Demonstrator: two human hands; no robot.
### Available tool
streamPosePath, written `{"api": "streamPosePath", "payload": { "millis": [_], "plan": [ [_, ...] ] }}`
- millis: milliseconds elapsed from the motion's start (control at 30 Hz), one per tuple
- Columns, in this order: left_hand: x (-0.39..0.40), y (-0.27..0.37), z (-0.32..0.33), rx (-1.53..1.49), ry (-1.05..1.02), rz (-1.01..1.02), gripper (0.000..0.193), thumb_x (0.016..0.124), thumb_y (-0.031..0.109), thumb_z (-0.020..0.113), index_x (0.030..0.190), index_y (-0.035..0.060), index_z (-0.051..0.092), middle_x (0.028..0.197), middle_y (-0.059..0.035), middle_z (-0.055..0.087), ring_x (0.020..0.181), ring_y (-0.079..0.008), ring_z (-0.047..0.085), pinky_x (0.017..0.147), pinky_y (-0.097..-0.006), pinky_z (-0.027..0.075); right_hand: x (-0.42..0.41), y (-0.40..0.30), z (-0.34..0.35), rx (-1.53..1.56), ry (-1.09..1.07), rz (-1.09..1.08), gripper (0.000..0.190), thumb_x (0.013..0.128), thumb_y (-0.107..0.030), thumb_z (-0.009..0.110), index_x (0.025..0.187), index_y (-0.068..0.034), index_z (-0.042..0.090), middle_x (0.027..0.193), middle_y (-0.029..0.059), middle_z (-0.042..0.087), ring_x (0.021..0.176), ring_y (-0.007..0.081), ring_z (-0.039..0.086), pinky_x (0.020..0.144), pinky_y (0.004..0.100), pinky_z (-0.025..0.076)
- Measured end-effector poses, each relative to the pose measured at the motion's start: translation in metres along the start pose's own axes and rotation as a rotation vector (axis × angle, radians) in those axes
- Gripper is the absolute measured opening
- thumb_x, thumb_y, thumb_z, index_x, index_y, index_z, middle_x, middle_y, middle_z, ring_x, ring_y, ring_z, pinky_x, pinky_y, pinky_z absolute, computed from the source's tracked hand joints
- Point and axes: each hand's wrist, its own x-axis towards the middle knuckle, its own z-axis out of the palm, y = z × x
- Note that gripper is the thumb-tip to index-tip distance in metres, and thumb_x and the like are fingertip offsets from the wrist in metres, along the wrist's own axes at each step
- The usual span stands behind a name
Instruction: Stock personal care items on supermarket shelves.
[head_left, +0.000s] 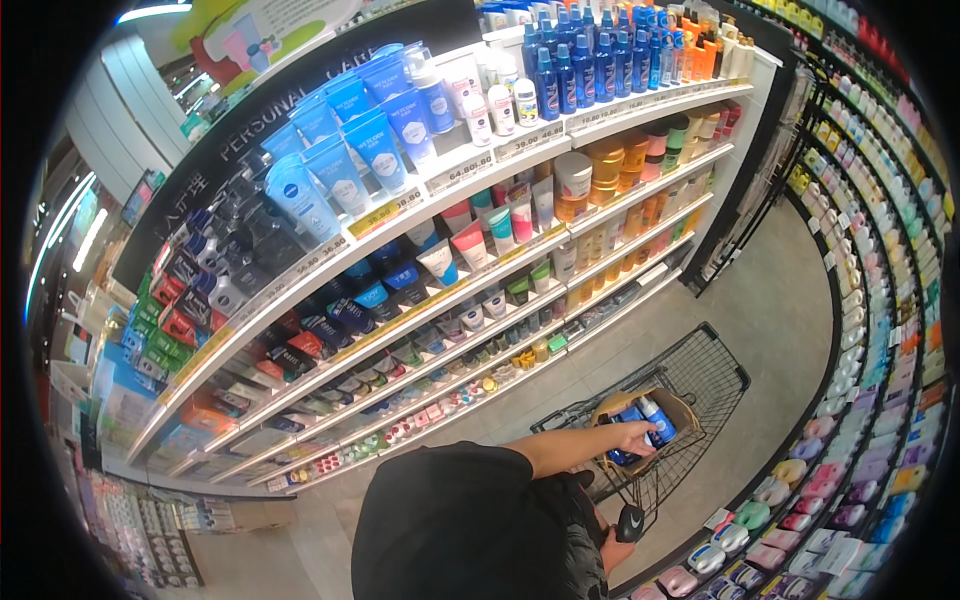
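Observation:
Stretched out over a shopping cart (731, 390), my left hand (637, 437) is at the mouth of a brown paper bag (679, 403) that sits in the cart. Its fingers are around a blue bottle with a white upper part (660, 421). Other blue packages (621, 456) lie in the bag under and beside this hand. Low by my leg, my right hand (616, 553) is partly in view. It is beside a rounded black object with a white swoosh (631, 523), which looks like a shoe. The fingers of this hand are not clear.
A long white shelf unit (450, 277) on the left carries tubes, jars and bottles. Several blue spray bottles (581, 71) stand on its top shelf. Curved by the lens, tightly stocked shelves (847, 375) run along the right. Grey floor (772, 277) lies between them.

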Motion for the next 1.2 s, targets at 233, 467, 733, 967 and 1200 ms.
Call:
{"api": "streamPosePath", "payload": {
  "millis": [233,467,733,967,1200],
  "plan": [
    [-0.144,0.054,0.028,0.341,-0.074,0.307,0.073,0.106,0.042,0.063,0.163,0.0076,0.032,0.148,-0.0131,0.058,0.112,-0.0218,0.07,0.094,-0.0375,0.059,0.05,-0.007,-0.015,0.224,-0.22,0.098,0.015,0.086,-0.005,0.078,0.092,0.007,0.073,0.079,0.0129,0.071,0.061,0.0226,0.068,0.056,0.0389,0.052],
    [-0.379,0.15,-0.009,0.678,0.562,1.229,0.054,0.1,0.029,0.073,0.145,0.0072,0.054,0.134,-0.0107,0.056,0.083,-0.0109,0.064,0.076,-0.0309,0.056,0.1,-0.057,-0.014,0.194,-0.569,0.076,0.023,0.09,-0.012,0.078,0.103,0.005,0.071,0.083,0.0081,0.07,0.054,0.0147,0.061,0.044,0.0308,0.05],
    [-0.631,0.229,0.05,0.851,1.548,1.739,0.072,0.099,0.021,0.073,0.163,0.0175,0.041,0.169,-0.0318,0.016,0.091,-0.0155,0.069,0.094,-0.0327,0.056,0.132,-0.077,0.04,0.254,-0.911,-0.037,0.022,0.091,-0.017,0.081,0.095,0.001,0.068,0.076,0.0054,0.066,0.056,0.0137,0.062,0.045,0.0308,0.051],
    [-0.67,0.266,0.01,0.919,1.663,1.574,0.068,0.096,0.027,0.077,0.159,0.0246,0.051,0.166,-0.0397,0.019,0.093,-0.0209,0.075,0.091,-0.035,0.059,0.144,-0.074,0.06,0.133,-0.887,-0.059,0.024,0.09,-0.018,0.083,0.088,0.002,0.069,0.067,0.0033,0.064,0.047,0.0143,0.06,0.046,0.0315,0.05],
    [-0.674,0.291,-0.016,0.799,1.617,1.673,0.061,0.096,0.025,0.076,0.154,0.0206,0.056,0.16,-0.0362,0.03,0.084,-0.0194,0.075,0.086,-0.0341,0.061,0.15,-0.06,0.061,0.251,-0.886,-0.027,0.022,0.09,-0.017,0.081,0.094,0.003,0.072,0.07,0.0038,0.066,0.047,0.0139,0.06,0.045,0.0307,0.049]
  ]
}}
